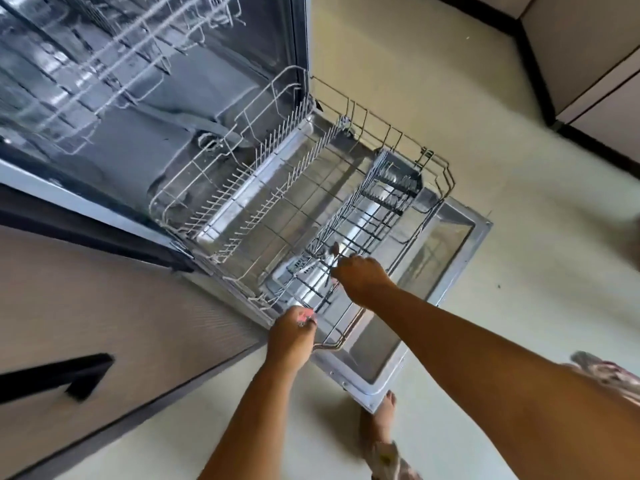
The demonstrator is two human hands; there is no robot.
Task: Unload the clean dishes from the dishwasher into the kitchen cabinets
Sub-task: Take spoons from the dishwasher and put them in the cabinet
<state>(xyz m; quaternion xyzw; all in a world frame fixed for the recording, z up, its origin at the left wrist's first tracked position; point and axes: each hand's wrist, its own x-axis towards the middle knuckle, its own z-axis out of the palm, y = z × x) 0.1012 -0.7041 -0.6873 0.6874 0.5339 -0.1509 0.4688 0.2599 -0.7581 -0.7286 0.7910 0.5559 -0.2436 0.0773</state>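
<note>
- Two hands are at the lower rack [277, 188], which we see pulled out over the open dishwasher door [450, 258].
- Our right hand [363, 277] is in the dark cutlery basket [360, 230] at the rack's near right side, its fingers closed around what looks like cutlery [330, 256]; blur hides which pieces.
- Our left hand [292, 336] is at the rack's near corner, fingers curled around something small and pinkish we cannot identify.
- Apart from the basket, the rack's tines hold no dishes.
- One bare foot [379, 419] stands on the floor [502, 168] just beside the door's near corner.
</note>
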